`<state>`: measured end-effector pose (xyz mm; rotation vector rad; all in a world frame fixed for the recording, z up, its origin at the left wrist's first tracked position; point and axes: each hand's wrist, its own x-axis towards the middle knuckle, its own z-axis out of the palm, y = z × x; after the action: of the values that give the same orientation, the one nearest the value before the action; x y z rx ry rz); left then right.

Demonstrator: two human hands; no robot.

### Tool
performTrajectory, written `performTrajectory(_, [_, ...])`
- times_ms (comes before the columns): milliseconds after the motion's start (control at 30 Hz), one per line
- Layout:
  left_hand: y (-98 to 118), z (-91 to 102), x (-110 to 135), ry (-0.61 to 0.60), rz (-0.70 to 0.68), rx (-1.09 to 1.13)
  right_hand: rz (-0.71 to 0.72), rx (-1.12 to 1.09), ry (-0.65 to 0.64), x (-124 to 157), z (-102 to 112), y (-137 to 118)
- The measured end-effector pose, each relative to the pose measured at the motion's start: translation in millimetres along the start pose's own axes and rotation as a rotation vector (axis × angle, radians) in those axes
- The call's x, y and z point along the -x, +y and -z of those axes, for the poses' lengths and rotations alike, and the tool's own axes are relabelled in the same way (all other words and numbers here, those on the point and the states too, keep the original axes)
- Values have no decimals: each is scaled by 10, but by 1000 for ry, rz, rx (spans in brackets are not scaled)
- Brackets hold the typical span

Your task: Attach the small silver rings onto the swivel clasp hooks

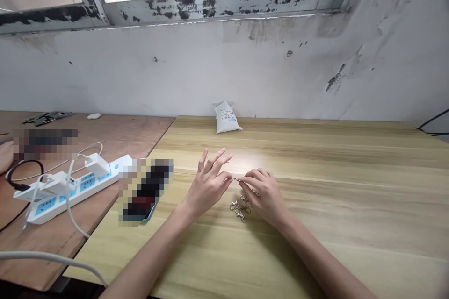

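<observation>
My left hand [209,180] and my right hand [264,192] meet over the light wooden table [315,187]. Between thumb and forefinger of both hands I pinch a small silver metal clasp [237,179]. The other fingers of my left hand are spread upward. Under my right hand lie several silver lobster clasps [239,209] in a small heap on the table.
A small white bag [227,116] stands at the back by the wall. A phone [145,192] lies left of my left hand. A white power strip [75,185] with plugs and cables rests on the darker table [115,135] at left. Someone's hand [4,155] shows at the left edge.
</observation>
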<state>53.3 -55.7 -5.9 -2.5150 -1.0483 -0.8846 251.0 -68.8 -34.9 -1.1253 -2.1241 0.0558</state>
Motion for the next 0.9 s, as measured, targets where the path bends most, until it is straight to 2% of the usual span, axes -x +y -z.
performTrajectory(167, [48,34,17,73,56,105,-47,-207,-92,-18,62,55])
performTrajectory(433, [141,1,24,2,313,509,-71,-497,-101,-41,106,-23])
performTrajectory(567, [160,-43,37,-29,460,703,-52,-528,-102,-38,101,-31])
performTrajectory(633, [160,-63,47,-51,476,703,-22,-432,-133,-42,126,-26])
performTrajectory(700, [158,-79,56,-63,410,584,24,-245,-178,-47,160,-16])
performTrajectory(800, [161,-104,64,-38,155,295,108,42,-218,-42,184,-7])
performTrajectory(900, [173,-122,67,4,-75,70,185,185,-200,-16,163,-3])
